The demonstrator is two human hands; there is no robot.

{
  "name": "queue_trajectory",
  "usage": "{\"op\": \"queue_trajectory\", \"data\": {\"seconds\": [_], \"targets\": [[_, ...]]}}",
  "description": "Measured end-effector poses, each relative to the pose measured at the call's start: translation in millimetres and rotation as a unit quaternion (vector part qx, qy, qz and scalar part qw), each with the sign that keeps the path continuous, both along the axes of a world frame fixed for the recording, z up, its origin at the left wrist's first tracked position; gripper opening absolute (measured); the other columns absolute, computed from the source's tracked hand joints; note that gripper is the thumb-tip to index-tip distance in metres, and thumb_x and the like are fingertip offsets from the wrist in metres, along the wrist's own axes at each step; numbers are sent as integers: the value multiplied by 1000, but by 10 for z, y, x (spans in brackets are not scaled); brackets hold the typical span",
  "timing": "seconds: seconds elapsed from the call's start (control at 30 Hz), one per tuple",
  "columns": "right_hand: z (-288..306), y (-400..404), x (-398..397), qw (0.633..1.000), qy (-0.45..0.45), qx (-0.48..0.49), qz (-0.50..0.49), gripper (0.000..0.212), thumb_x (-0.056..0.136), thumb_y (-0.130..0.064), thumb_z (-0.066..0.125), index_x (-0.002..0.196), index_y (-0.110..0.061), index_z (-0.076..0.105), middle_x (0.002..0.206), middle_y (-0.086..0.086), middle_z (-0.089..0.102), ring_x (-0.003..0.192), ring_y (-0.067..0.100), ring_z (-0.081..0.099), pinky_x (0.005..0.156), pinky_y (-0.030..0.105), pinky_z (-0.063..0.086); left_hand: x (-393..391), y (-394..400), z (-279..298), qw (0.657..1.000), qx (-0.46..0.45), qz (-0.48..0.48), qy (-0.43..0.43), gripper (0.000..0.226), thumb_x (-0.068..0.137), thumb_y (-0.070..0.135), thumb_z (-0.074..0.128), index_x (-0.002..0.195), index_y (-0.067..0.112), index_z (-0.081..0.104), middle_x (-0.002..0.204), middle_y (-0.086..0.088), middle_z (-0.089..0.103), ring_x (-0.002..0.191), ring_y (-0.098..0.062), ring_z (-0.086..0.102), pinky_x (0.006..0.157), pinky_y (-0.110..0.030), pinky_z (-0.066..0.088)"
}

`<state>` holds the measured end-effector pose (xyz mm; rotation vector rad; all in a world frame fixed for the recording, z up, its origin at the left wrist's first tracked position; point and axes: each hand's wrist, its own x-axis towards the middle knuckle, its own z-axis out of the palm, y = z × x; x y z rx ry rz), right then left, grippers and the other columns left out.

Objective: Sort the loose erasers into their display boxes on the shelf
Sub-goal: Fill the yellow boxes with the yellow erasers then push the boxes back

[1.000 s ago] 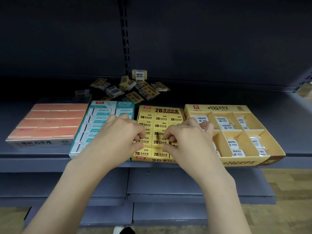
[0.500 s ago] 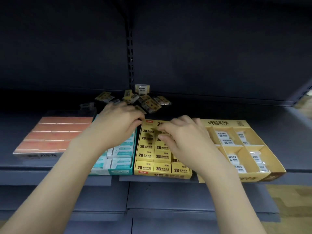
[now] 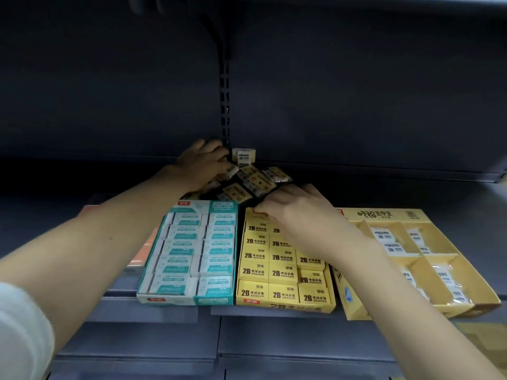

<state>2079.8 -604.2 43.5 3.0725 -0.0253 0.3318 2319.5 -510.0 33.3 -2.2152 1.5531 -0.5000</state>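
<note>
This is a shop, a stationery aisle by the look of it. Dark grey metal shelving (image 3: pixel 384 193) runs in tiers, with a slotted upright (image 3: pixel 225 105) in the far back panel for adjustable brackets. Along the near edge sit open retail display boxes of packaged erasers in neat rows: a teal box (image 3: pixel 189 250), a yellow "2B" box (image 3: pixel 282 272) and a compartmented yellow tray (image 3: pixel 428 264) on the right.

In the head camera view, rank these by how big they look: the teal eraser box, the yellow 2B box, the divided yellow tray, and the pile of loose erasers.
1. Divided yellow tray, clearly largest.
2. Teal eraser box and yellow 2B box: they look alike, unranked.
3. Pile of loose erasers, smallest, though it lies farther back and the hands partly cover it.
</note>
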Motion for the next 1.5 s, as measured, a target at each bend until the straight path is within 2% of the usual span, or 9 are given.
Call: {"op": "queue_trajectory", "data": {"seconds": [0.17,0.23,0.33,0.53,0.7,1.03,1.23,1.33,1.5], "targets": [[-13,16,96,1000,-16,-9,15,41,94,-13,47,132,-28,50,133,-2,53,127,24,42,107,44,28,174,-34,-50,995,55,-37,-72,56,79,24,66,132,23,47,139,2,42,132,-21,30,104,-34,20],[-40,4,146,1000,-12,-22,14,42,94,-13,48,133,-29,50,133,-3,54,127,24,43,107,44,29,243,-39,-55,988,34,-89,-125,45,59,18,81,101,21,69,106,2,65,107,-20,56,93,-34,27],[-38,1,240,1000,-15,-17,19,41,88,-12,56,126,-27,58,124,0,61,118,27,52,102,47,37,340,-25,-61,983,25,-117,-142,32,48,10,83,76,19,71,79,4,67,82,-19,63,84,-33,30],[56,-78,627,993,-66,-58,75,37,69,-8,76,103,-20,70,104,3,69,97,29,63,78,43,49,370,225,-11,991,-91,-94,-34,17,77,20,55,82,11,68,84,-4,70,87,-22,65,84,-32,30],[168,20,1152,990,47,-51,121,45,88,-13,56,128,-34,55,136,-12,51,124,17,39,100,33,25,357,562,43,988,-139,-61,29,36,81,31,39,86,10,67,82,-4,70,76,-21,66,77,-32,29],[-41,252,1743,967,151,-103,175,52,94,-27,49,142,-40,33,150,-16,31,135,12,23,105,34,17,288,1148,-59,976,-210,-46,22,50,87,30,34,119,2,60,102,-9,64,78,-23,66,73,-31,48],[-67,231,1816,965,174,-91,175,45,96,-31,46,139,-36,39,153,-14,24,139,13,16,110,37,15,222,1221,-84,963,-245,-9,111,58,94,34,24,138,-1,39,118,-17,50,79,-32,60,69,-40,54],[-92,204,1811,973,133,-69,176,31,94,-28,48,125,-31,48,140,-9,40,130,15,30,102,35,25,177,1224,-79,957,-260,-7,131,58,93,35,25,138,1,39,117,-17,49,81,-33,59,69,-43,52],[-17,64,1598,985,37,74,150,17,88,-21,61,104,-18,55,84,-8,54,81,17,58,64,29,39,-65,1106,71,904,-355,18,239,38,86,22,59,121,8,56,114,-7,53,91,-24,59,76,-29,46]]}}
